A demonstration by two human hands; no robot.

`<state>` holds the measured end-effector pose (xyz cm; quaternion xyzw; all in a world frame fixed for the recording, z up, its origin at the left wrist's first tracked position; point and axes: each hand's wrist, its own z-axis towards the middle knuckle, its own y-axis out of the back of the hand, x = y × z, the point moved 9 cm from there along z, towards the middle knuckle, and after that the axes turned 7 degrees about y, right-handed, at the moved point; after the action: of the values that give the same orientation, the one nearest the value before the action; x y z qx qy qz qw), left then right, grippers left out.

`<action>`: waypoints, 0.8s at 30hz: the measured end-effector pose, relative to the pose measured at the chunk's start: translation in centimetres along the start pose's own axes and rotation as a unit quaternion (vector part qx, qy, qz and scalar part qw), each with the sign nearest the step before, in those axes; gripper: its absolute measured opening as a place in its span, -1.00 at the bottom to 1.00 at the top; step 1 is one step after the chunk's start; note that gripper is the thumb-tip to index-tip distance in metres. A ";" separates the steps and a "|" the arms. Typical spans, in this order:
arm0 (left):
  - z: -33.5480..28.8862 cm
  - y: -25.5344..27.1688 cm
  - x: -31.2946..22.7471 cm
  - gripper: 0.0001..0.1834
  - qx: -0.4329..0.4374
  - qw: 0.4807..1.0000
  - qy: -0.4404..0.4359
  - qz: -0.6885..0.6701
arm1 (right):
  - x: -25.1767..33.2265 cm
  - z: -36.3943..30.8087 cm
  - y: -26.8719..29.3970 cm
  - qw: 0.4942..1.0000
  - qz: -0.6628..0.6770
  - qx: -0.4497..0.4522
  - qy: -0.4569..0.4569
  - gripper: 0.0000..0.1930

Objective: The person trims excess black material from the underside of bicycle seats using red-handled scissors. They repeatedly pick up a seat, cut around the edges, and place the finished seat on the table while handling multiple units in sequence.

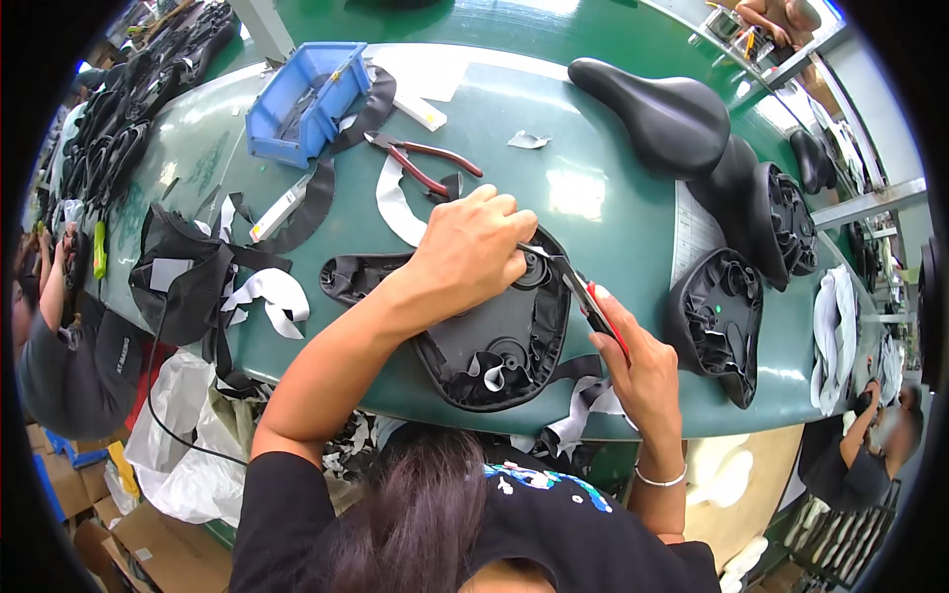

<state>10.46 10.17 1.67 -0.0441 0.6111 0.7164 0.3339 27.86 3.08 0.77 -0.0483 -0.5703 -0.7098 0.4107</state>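
A black saddle point(494, 341) lies upside down at the near edge of the desk point(633, 227), its cover edge wrinkled around a dull grey base. The left hand point(474, 242) and its forearm point(346, 346) hide part of it. The left fingers curl in at its rim; whether they grip it, I cannot tell. The right hand point(641, 371) closes its fingers around a red-handled tool point(596, 314), its tip hard to make out. Beyond lie red-handled pliers point(420, 173).

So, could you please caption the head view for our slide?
Left hand over an upturned black saddle, right hand holding a red-handled tool, green table beneath.
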 end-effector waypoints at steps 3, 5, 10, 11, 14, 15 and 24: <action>0.3 0.0 -0.1 -0.83 0.010 0.996 0.012 -0.083 | -0.3 -0.2 -0.4 0.998 0.040 -0.040 0.022 -0.51; 0.5 -0.3 -1.0 -0.82 0.016 0.995 0.012 -0.097 | -0.3 -0.1 -0.8 0.999 0.021 -0.026 0.019 -0.51; 1.1 -2.1 0.0 -0.82 0.073 0.956 0.085 -0.270 | 1.6 -0.6 -1.3 0.988 -0.134 0.068 -0.028 -0.48; 1.2 -2.2 1.1 -0.81 0.098 0.907 0.153 -0.380 | 2.0 -1.3 -1.3 0.988 -0.122 0.074 -0.053 -0.48; 1.2 -1.7 4.3 -0.81 0.014 0.659 0.189 -0.728 | 4.3 -3.7 -0.8 0.992 -0.027 0.077 -0.095 -0.49; 1.3 -1.4 5.1 -0.81 -0.023 0.556 0.153 -0.816 | 4.2 -4.9 -0.9 0.985 -0.003 0.093 -0.142 -0.50; 0.2 1.9 -1.2 -0.82 0.062 0.994 0.023 -0.092 | 1.8 1.7 0.9 0.986 -0.142 0.087 -0.023 -0.56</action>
<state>10.42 9.73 3.91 -0.0958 0.6552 0.6418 0.3867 26.57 3.53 2.96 0.0528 -0.6406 -0.7070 0.2948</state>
